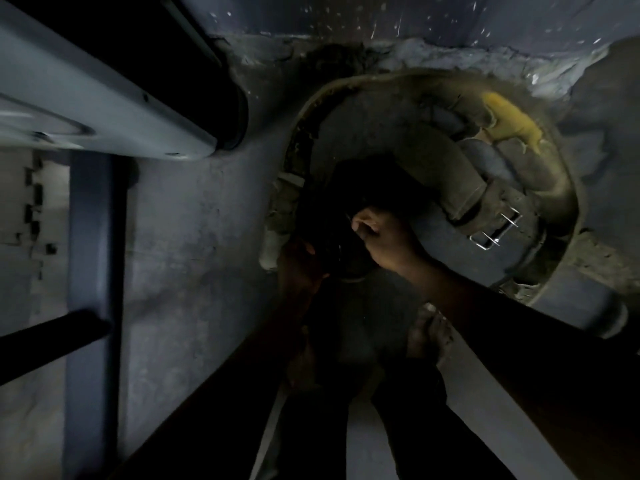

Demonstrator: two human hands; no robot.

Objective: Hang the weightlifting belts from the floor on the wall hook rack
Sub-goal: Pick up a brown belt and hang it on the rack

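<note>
A worn tan leather weightlifting belt [540,168] lies curled in a wide loop on the grey floor, its metal buckle [497,230] at the right. Inside the loop sits a black belt [367,188], dark and hard to make out. My right hand [384,237] is closed on the black belt's near edge. My left hand [298,265] grips the same black belt from the left, in deep shadow. Both forearms reach down from the bottom of the view. No hook rack is visible.
A grey padded bench [104,95] with a dark steel frame post [93,271] stands at the left. The wall base [381,26] with flaking paint runs along the top. My bare feet [426,337] stand on the floor just below the belts.
</note>
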